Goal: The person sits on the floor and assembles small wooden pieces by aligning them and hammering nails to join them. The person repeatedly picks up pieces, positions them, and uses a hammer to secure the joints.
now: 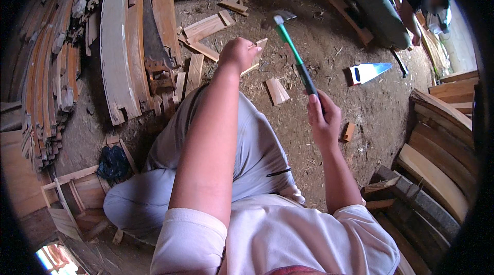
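Note:
My right hand (324,118) is wrapped round the black grip of a hammer (293,48). Its green shaft slants up and to the left, and the metal head is raised in front of me. Ahead of my lap, my left hand (237,56) is closed on a small pale strip of wood (261,47), most of which the fingers hide. Just beyond that hand lies a short flat board (206,27) among other offcuts. A small wedge-shaped block (278,91) rests on the dirt between my two hands.
A handsaw (371,73) lies to the right, and an old saw with a wooden handle (160,76) leans among long boards (117,43) at left. Timber stacks (435,172) line the right. Another person (378,15) crouches at the far right. A black plastic bag (114,161) sits at lower left.

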`<control>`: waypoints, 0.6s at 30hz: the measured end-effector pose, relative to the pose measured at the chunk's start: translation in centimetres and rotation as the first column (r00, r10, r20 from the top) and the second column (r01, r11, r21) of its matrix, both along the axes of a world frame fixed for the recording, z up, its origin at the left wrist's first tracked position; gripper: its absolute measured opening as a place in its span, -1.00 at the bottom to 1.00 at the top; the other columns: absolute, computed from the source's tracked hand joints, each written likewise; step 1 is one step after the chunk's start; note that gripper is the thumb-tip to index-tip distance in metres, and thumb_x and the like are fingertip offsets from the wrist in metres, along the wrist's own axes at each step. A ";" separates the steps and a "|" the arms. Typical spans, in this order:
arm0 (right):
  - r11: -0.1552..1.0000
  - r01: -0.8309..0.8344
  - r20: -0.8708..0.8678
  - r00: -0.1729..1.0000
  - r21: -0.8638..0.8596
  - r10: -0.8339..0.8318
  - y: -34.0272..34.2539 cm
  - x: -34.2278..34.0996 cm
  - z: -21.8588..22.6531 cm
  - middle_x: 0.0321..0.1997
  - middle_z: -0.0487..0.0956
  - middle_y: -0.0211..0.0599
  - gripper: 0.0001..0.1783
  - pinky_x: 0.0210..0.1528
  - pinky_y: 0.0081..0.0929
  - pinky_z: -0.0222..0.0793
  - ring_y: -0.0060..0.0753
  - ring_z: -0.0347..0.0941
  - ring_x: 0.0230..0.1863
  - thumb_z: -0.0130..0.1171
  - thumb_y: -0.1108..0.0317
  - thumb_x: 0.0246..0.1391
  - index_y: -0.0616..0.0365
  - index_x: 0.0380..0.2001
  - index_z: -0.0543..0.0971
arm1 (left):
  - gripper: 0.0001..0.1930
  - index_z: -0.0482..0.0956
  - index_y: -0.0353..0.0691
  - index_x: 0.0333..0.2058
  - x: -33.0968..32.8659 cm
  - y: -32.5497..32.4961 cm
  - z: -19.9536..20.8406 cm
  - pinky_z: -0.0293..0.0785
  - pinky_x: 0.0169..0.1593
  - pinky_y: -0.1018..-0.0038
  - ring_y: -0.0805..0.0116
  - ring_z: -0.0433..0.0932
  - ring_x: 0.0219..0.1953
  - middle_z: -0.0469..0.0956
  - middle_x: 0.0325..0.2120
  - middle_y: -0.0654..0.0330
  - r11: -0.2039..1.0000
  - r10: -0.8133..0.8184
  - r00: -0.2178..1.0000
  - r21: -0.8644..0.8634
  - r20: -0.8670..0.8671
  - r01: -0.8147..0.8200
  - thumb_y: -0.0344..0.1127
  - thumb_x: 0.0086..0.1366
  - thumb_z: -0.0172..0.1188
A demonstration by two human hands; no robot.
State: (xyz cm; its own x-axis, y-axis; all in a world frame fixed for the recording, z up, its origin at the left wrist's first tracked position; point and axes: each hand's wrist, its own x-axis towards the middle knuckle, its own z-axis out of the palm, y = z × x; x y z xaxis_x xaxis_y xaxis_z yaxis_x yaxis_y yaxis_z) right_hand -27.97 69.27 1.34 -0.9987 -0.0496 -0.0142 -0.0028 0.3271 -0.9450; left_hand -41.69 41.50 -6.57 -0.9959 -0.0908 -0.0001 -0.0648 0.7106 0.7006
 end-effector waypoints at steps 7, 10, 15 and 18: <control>0.998 0.049 0.021 0.999 -0.028 -0.048 0.3 -0.3 -1.0 -0.52 0.41 -0.57 -0.65 -0.46 -0.54 0.18 -0.71 0.27 -0.46 0.20 0.23 0.48 0.35 0.01 0.67 | -0.59 0.73 -0.25 -0.39 -0.3 0.0 0.2 0.59 -0.15 0.07 -0.16 0.71 -0.32 0.70 -0.42 -0.14 1.000 -0.013 1.000 0.002 -0.012 0.013 0.05 0.34 0.36; 0.996 0.037 0.020 0.999 -0.081 -0.036 0.2 0.3 -1.0 -0.51 0.41 -0.57 -0.68 -0.46 -0.53 0.18 -0.70 0.25 -0.48 0.18 0.27 0.48 0.35 0.01 0.67 | -0.58 0.72 -0.26 -0.41 0.0 0.0 0.4 0.58 -0.17 0.06 -0.17 0.70 -0.33 0.68 -0.44 -0.15 0.999 -0.040 0.999 0.016 0.008 0.040 0.04 0.34 0.36; 0.991 -0.001 -0.010 1.000 0.134 0.003 0.9 -0.2 -3.0 -0.50 0.36 -0.70 -0.69 -0.54 -0.67 0.03 -0.83 0.17 -0.54 0.16 0.23 0.52 0.27 0.04 0.67 | -0.61 0.80 -0.22 -0.22 0.2 1.0 1.1 0.62 -0.02 0.06 -0.20 0.72 -0.13 0.73 -0.24 -0.15 1.000 0.019 1.000 0.015 0.018 -0.019 0.03 0.35 0.32; 0.998 0.036 -0.004 0.999 -0.043 -0.036 -0.1 0.5 -2.0 -0.53 0.38 -0.55 -0.68 -0.49 -0.54 0.15 -0.70 0.23 -0.50 0.20 0.24 0.48 0.32 0.01 0.67 | -0.60 0.80 -0.23 -0.18 -0.2 -0.3 0.5 0.63 0.01 0.07 -0.19 0.72 -0.10 0.74 -0.21 -0.16 0.996 -0.040 0.999 -0.076 0.034 0.043 0.04 0.36 0.33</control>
State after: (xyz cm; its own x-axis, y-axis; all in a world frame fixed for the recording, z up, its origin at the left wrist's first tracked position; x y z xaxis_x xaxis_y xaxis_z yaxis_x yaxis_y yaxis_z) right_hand -27.52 69.14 -0.64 -0.9999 -0.0137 -0.0081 0.0038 0.2867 -0.9580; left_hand -41.85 41.22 -6.06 -0.9983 -0.0505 -0.0273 -0.0563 0.7645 0.6422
